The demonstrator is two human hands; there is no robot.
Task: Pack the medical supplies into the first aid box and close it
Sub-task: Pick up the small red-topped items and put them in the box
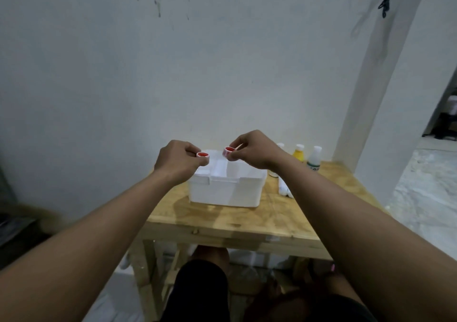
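A white first aid box (223, 190) stands on the wooden table (247, 220), its lid down as far as I can tell. My left hand (176, 162) pinches a small tape roll with a red core (203, 155) above the box's left top. My right hand (257, 149) pinches a second red-cored tape roll (229, 151) above the box's middle. Both rolls hover just over the lid, apart from each other.
Behind and right of the box stand a yellow bottle (298, 154), a clear bottle with a green label (314, 159) and another white-capped bottle (280, 146). White rolled items (284, 188) lie beside the box. A white wall runs close behind the table.
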